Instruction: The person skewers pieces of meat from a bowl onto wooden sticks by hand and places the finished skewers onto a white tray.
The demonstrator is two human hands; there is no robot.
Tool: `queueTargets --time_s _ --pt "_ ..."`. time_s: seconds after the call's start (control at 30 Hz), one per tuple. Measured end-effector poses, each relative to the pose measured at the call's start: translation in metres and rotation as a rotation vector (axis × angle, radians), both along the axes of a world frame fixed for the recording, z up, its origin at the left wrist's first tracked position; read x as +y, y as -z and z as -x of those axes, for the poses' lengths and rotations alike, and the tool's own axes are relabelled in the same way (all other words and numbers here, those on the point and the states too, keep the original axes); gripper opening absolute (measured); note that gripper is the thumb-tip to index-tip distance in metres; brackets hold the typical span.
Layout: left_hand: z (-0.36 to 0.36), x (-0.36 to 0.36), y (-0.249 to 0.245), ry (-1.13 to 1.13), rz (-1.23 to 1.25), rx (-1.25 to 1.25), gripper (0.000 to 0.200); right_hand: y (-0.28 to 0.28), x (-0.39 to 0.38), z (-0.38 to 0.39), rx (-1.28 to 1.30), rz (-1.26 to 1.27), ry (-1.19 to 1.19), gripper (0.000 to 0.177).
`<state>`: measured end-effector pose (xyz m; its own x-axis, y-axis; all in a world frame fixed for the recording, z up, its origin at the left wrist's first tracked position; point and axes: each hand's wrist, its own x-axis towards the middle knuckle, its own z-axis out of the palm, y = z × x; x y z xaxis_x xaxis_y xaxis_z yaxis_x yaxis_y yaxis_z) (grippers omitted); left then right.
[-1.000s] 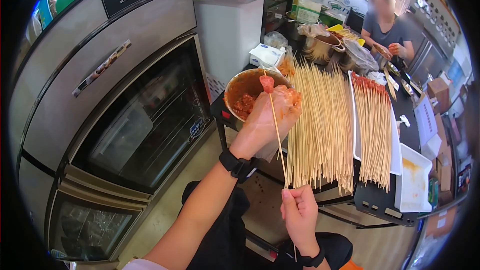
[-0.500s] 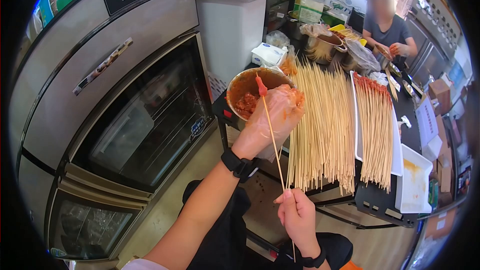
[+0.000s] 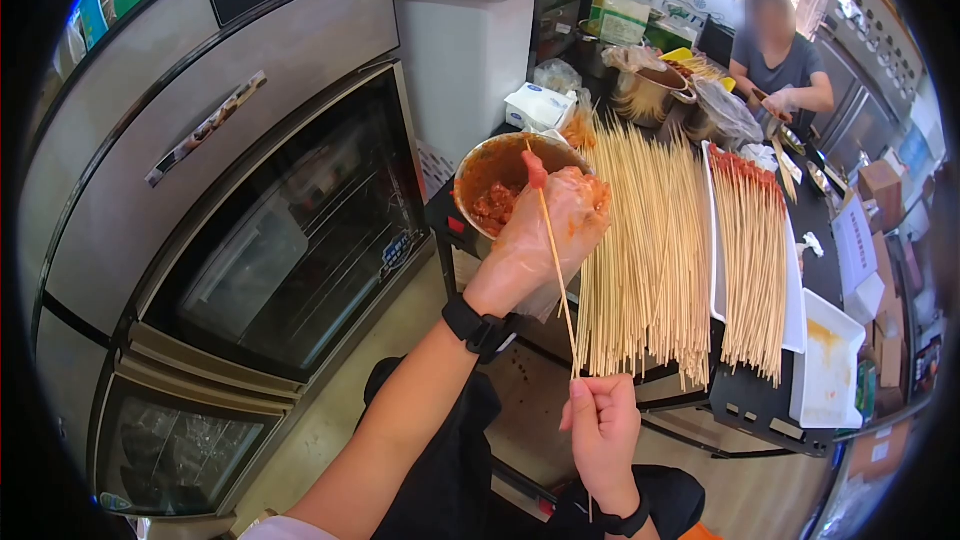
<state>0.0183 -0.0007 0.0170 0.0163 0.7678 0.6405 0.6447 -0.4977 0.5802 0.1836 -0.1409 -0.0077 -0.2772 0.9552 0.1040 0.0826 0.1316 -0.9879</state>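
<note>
My left hand (image 3: 545,235), in a clear plastic glove smeared red, is closed around pieces of raw marinated meat (image 3: 590,192). It sits at the rim of a metal pot (image 3: 478,165) with more red meat inside. My right hand (image 3: 606,430) is bare and pinches the lower part of a bamboo skewer (image 3: 559,275). This skewer slants up past my left hand, with a piece of red meat (image 3: 536,172) near its pointed top. To the right lies a wide bed of bare bamboo skewers (image 3: 645,260).
A white tray (image 3: 794,300) carries skewers with meat on their far ends. Another white tray (image 3: 828,365) has an orange stain. A glass-door cabinet (image 3: 300,230) stands at left. Across the table, a person (image 3: 775,60) works with both hands. A tissue pack (image 3: 538,108) lies behind the pot.
My right hand and the skewer have shifted slightly to the right. The meat piece sits a little lower below the tip. The person across the table has moved their hands.
</note>
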Motion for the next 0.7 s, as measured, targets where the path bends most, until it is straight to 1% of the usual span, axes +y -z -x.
queueTargets --time_s 0.03,0.07,0.13,0.17,0.23,0.27,0.33,0.37,0.43,0.47,0.53,0.57,0.6,0.63,0.67,0.7 --pt "-0.001 -0.001 0.000 0.007 0.026 -0.069 0.018 0.000 0.000 -0.001 -0.030 0.012 -0.007 0.008" --pt "-0.002 -0.002 -0.001 0.008 0.029 -0.068 0.018 -0.001 0.000 -0.002 -0.029 0.015 -0.006 0.008" --pt "-0.002 -0.001 -0.003 -0.060 -0.011 0.066 0.018 -0.003 0.000 -0.004 -0.138 0.007 -0.040 0.013" --pt "-0.002 0.000 -0.002 -0.057 -0.009 0.067 0.018 -0.004 0.000 -0.005 -0.137 0.010 -0.038 0.013" --pt "-0.001 0.002 -0.001 -0.047 -0.078 0.051 0.018 -0.008 0.000 -0.006 -0.277 -0.006 -0.068 0.016" --pt "-0.002 0.002 0.000 -0.046 -0.077 0.049 0.018 -0.010 0.000 -0.007 -0.278 -0.006 -0.067 0.016" --pt "-0.002 0.000 -0.002 -0.066 -0.133 0.054 0.018 -0.013 -0.001 -0.009 -0.245 0.088 -0.150 0.017" --pt "-0.002 0.001 -0.001 -0.064 -0.133 0.053 0.018 -0.015 -0.001 -0.011 -0.246 0.087 -0.147 0.017" --pt "0.000 0.003 0.001 -0.041 -0.141 -0.001 0.018 -0.018 -0.001 -0.014 -0.093 0.253 -0.213 0.016" --pt "-0.001 0.002 0.002 -0.040 -0.144 -0.002 0.018 -0.021 -0.001 -0.015 -0.093 0.251 -0.211 0.016" --pt "-0.005 -0.002 -0.001 -0.077 -0.314 -0.050 0.016 -0.027 -0.001 -0.017 0.065 0.285 -0.160 0.015" --pt "-0.001 0.001 0.001 -0.068 -0.320 -0.052 0.016 -0.029 0.000 -0.022 0.077 0.240 -0.143 0.020" --pt "0.004 0.007 0.006 -0.094 -0.183 0.008 0.014 -0.029 0.004 -0.026 0.074 0.232 -0.121 0.020" --pt "0.004 0.009 0.000 -0.102 -0.048 0.070 0.012 -0.027 0.009 -0.030 0.096 0.107 -0.036 0.024" --pt "0.002 0.006 -0.005 -0.166 0.031 0.123 0.014 -0.028 0.013 -0.038 0.111 -0.020 0.057 0.029" --pt "0.003 0.008 -0.003 -0.160 -0.089 0.079 0.013 -0.034 0.018 -0.051 0.097 0.025 0.110 0.035"
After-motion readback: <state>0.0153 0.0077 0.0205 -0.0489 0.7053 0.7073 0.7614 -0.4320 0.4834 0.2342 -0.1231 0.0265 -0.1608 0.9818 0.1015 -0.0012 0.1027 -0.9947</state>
